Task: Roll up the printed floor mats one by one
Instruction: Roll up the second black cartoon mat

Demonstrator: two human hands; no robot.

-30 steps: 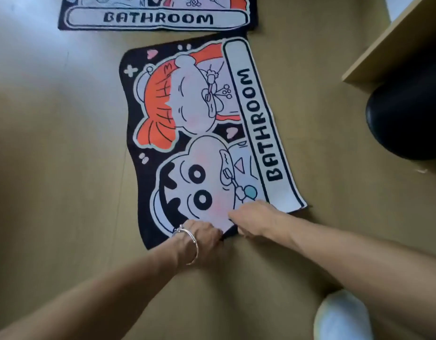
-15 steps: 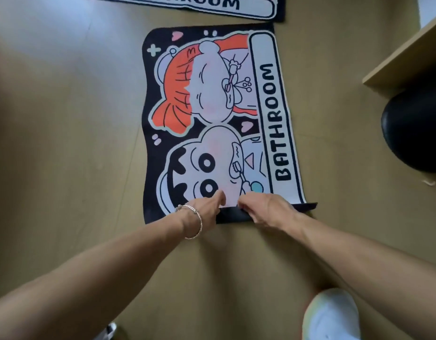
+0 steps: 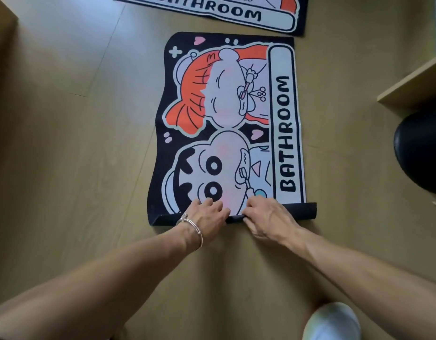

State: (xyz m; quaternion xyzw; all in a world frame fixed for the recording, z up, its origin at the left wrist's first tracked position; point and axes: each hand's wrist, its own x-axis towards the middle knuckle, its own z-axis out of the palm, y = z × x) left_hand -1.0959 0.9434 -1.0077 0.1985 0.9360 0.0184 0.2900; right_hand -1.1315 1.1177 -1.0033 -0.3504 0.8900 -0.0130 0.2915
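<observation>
A printed floor mat [image 3: 226, 123] with cartoon faces and the word BATHROOM lies flat on the wooden floor in front of me. Its near edge [image 3: 300, 211] is folded over into a narrow black roll, showing the dark underside. My left hand [image 3: 207, 214], with a silver bracelet on the wrist, presses on that roll left of centre. My right hand [image 3: 266, 217] grips the roll just to the right, fingers curled over it. A second BATHROOM mat [image 3: 212, 11] lies flat beyond the first, partly cut off by the top of the view.
A wooden shelf corner [image 3: 413, 87] juts in at the right, with a black round seat [image 3: 420, 153] below it. A white shoe [image 3: 332, 322] shows at the bottom right. Another wooden edge [image 3: 1, 20] sits at the top left.
The near edge of the mat went from lying flat under my hands to being turned over into a thin black roll. Both hands moved slightly forward with it.
</observation>
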